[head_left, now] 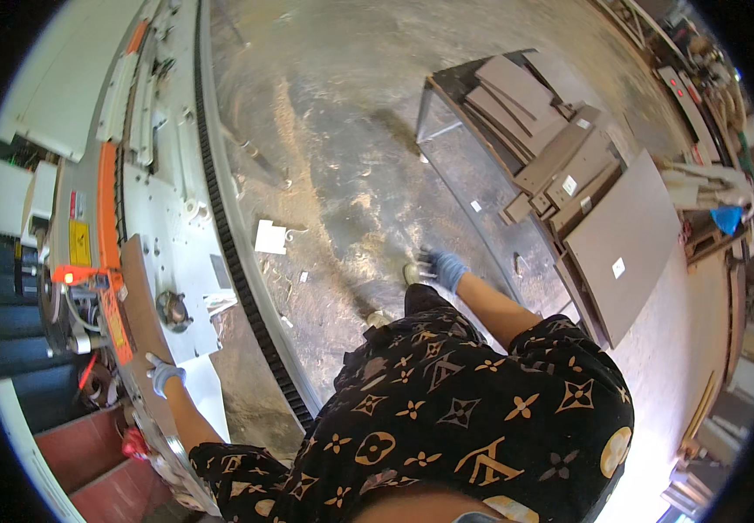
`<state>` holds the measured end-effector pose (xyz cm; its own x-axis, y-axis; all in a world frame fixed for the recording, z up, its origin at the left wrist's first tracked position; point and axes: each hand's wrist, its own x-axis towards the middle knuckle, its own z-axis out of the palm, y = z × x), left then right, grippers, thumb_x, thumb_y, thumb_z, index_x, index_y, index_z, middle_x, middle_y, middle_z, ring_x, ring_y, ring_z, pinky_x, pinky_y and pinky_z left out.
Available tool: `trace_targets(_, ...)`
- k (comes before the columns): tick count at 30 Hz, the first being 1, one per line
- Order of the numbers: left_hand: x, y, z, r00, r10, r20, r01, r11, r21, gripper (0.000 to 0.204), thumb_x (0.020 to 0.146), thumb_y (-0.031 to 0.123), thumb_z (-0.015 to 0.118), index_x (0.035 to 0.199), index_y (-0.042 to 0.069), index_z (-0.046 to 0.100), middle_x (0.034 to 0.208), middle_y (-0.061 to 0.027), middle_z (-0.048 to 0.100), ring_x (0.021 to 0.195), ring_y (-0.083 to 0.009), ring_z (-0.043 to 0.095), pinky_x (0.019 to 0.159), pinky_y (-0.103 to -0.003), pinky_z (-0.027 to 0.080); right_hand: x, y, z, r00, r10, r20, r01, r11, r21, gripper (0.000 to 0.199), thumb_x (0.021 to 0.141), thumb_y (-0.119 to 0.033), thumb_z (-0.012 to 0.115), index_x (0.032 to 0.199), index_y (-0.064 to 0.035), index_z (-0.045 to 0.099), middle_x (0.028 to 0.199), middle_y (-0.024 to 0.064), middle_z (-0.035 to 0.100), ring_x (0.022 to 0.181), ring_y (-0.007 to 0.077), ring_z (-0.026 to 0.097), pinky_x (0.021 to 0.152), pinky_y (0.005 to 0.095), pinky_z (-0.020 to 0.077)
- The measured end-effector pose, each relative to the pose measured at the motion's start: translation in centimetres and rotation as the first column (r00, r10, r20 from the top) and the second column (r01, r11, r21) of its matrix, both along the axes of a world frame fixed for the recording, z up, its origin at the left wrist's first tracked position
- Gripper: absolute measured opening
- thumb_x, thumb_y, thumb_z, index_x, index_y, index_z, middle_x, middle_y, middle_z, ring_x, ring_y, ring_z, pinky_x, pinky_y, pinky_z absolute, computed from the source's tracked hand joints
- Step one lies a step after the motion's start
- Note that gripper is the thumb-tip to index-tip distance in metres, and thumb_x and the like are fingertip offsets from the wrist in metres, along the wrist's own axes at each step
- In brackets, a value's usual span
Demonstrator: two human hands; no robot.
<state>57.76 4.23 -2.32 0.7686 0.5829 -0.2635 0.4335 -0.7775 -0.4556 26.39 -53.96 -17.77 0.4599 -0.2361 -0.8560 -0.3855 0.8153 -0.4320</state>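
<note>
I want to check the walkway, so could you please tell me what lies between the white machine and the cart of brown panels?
In the head view, dusty concrete floor with a white paper scrap.

Left hand: wearing a light blue-grey glove, reaching out to the person's left, palm down, fingers spread and pressing flat.
Left arm: stretching from the lower edge, forearm bare, nearly straight.
Right hand: wearing a blue glove, hanging out in front, fingers loosely curled, gripping nothing.
Right arm: extending forward, forearm bare, elbow slightly bending.
</note>
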Motion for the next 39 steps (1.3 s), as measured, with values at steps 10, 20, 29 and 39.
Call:
trace_targets(10,-0.5,-15.4,-1.3,0.335,-0.260,0.905,0.835,0.528,-0.157,0.067,0.080,0.034,0.065,0.132,0.003,0.038,0.128,-0.0175,0.044,0.119,-0.0314,0.043,0.099,-0.040,0.037,-12.7,-23.9,-10.9,0.636,-0.712,-0.297,0.460,0.659,-0.595,0.067,0.068,-0.042,0.075,0.117,-0.0004,0.054,0.112,0.0146,0.060,0.100,0.0245,0.056,0.088,0.0325,0.0424)
trace_targets(20,-6.9,-38.7,-4.6,0.518,-0.167,0.839,0.855,0.068,-0.514,0.056,0.084,0.026,0.062,0.130,0.002,0.040,0.134,-0.0137,0.040,0.124,-0.0278,0.038,0.105,-0.040,0.028,-9.7,-29.7,-10.3,0.662,-0.743,-0.098,0.664,0.642,-0.384,0.083,0.064,-0.050,0.076,0.129,-0.0099,0.044,0.129,0.0080,0.048,0.111,0.0252,0.048,0.094,0.0400,0.0375)
trace_targets(29,-10.6,-50.2,-8.5,0.651,-0.404,0.643,0.597,-0.250,-0.762,0.054,0.083,0.017,0.061,0.130,0.000,0.040,0.129,-0.0121,0.045,0.120,-0.0234,0.042,0.103,-0.035,0.031,-7.7,-24.0,-4.4,0.651,-0.705,0.281,0.756,0.635,-0.160,0.064,0.079,-0.045,0.064,0.123,-0.0009,0.051,0.126,0.0068,0.053,0.114,0.0184,0.048,0.099,0.0316,0.0327)
trace_targets(39,-19.6,-72.5,-6.3,0.645,-0.684,-0.341,-0.548,-0.102,-0.830,0.054,0.078,0.027,0.068,0.123,0.005,0.049,0.114,-0.0082,0.056,0.095,-0.0175,0.058,0.077,-0.032,0.051,-5.1,-16.6,9.9,0.870,-0.409,0.276,0.387,0.912,0.132,0.074,0.070,-0.056,0.065,0.125,-0.0106,0.046,0.117,0.0133,0.053,0.105,0.0252,0.051,0.089,0.0365,0.0420)
